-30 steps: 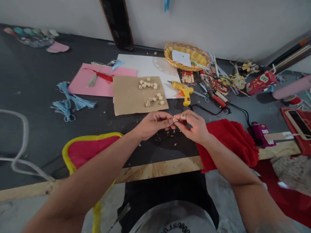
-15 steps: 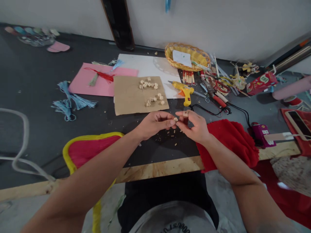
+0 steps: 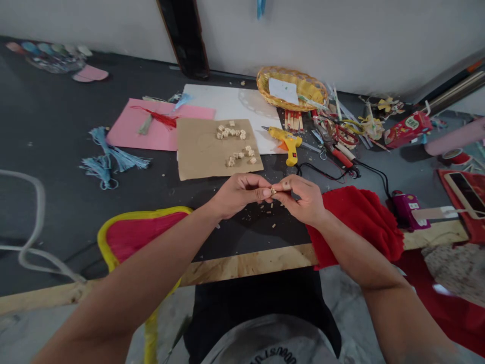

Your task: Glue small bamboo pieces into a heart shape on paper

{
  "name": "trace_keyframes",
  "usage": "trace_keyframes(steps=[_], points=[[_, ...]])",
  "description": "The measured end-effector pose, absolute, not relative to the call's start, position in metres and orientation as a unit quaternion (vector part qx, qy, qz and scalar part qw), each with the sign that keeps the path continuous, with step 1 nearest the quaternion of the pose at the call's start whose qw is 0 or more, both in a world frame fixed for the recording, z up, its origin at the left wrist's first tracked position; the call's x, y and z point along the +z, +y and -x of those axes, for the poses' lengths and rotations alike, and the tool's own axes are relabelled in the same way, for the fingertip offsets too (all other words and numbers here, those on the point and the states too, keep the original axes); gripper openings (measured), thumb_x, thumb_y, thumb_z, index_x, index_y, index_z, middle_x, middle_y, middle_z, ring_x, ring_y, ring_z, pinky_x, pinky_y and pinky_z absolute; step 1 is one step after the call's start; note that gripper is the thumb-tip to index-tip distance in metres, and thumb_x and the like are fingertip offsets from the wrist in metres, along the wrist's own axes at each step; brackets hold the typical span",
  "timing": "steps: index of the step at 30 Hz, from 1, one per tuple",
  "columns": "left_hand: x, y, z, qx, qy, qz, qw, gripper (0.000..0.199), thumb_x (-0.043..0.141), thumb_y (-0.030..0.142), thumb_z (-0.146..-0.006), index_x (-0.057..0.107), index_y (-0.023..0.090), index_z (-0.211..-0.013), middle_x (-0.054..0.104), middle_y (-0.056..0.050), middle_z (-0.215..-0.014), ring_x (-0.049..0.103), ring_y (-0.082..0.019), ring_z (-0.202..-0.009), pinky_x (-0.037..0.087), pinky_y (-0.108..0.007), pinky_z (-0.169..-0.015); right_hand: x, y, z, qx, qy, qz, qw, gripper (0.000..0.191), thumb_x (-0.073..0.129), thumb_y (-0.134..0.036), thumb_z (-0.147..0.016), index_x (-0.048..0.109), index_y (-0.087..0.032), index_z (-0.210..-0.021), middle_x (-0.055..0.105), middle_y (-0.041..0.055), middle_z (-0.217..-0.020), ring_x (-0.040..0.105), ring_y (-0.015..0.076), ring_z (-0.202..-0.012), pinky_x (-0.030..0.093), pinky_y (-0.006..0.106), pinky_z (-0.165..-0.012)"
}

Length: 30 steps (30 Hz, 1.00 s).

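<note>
A small beige piece [image 3: 273, 191] is pinched between the fingertips of both hands, above the dark table. My left hand [image 3: 244, 194] grips it from the left with thumb and forefinger. From the right, my right hand [image 3: 301, 197] closes thumb and forefinger on the same piece. Just beyond the hands lies a brown cardboard sheet [image 3: 200, 149] that bears several similar small pieces [image 3: 231, 132] in two curved groups. Small crumbs and bits [image 3: 273, 225] are scattered on the table below the hands.
A yellow glue gun [image 3: 291, 146] lies behind my right hand, near a wicker basket [image 3: 261, 91] and a cluster of tools. Red cloth [image 3: 356, 222] is under my right forearm. Blue tassels [image 3: 100, 167] and pink paper [image 3: 121, 129] lie left. A purple box [image 3: 406, 210] sits right.
The fingers of my right hand have moved slightly left and closed on the small piece; before, its forefinger was raised apart. My left hand has barely moved.
</note>
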<state>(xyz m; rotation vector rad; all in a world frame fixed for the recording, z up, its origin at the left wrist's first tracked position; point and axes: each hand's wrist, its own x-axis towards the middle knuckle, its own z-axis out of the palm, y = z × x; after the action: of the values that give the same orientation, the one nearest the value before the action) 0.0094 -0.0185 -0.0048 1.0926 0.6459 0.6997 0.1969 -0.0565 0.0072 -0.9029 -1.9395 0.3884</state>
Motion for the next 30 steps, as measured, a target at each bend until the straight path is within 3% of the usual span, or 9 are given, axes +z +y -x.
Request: trace_keyframes(steps=[19, 30], points=[[-0.0039, -0.0167, -0.0091, 0.322, 0.295, -0.482, 0.759, 0.031, 0.084, 0.041, -0.064, 0.07, 0.013, -0.07, 0.068, -0.001, -0.06, 0.055, -0.007, -0.055, 0.042, -0.018, -0.054, 0.0065, -0.0564, -0.1995, 0.204, -0.784, 0.358, 0.465, 0.01, 0.066, -0.02, -0.087, 0.067, -0.019, -0.097, 0.072, 0.0052, -0.087, 0.068, 0.0126, -0.077, 0.056, 0.023, -0.067], [-0.0053, -0.0185, -0.0095, 0.3, 0.295, -0.511, 0.75, 0.033, 0.082, 0.043, -0.065, 0.068, 0.013, -0.067, 0.066, -0.001, -0.059, 0.053, -0.007, -0.054, 0.04, -0.019, -0.054, 0.0052, -0.0556, -0.1991, 0.189, -0.79, 0.347, 0.469, 0.004, 0.063, -0.016, -0.088, 0.066, -0.019, -0.088, 0.071, 0.004, -0.082, 0.068, 0.012, -0.076, 0.055, 0.021, -0.067]])
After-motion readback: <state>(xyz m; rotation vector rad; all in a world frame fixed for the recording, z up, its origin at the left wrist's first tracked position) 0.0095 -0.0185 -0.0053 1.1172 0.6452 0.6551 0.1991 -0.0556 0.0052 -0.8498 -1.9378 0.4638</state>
